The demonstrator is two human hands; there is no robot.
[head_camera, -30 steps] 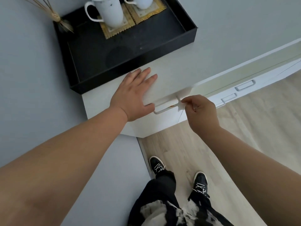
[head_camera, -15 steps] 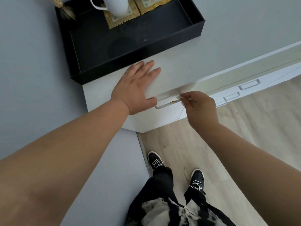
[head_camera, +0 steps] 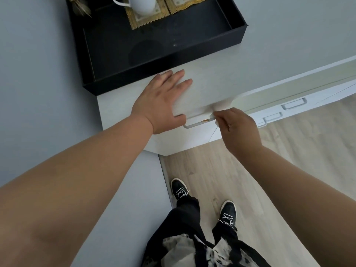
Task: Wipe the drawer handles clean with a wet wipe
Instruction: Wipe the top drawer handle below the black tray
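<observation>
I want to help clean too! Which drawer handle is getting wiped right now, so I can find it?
Find the big black tray on the white cabinet top; the left hand rests flat just in front of it. Right below that hand is the handle, a pale bar on the cabinet's front. Unlike the two handles farther right, the right hand pinches a wet wipe against its end.

A person's left hand (head_camera: 163,99) lies flat on a cabinet top (head_camera: 221,78) in front of a tray (head_camera: 227,43) holding a mug (head_camera: 142,4), while the right hand (head_camera: 237,128) pinches a wipe (head_camera: 216,122) at the right end of the drawer handle (head_camera: 196,123) below, two more handles (head_camera: 293,104) farther right.
</observation>
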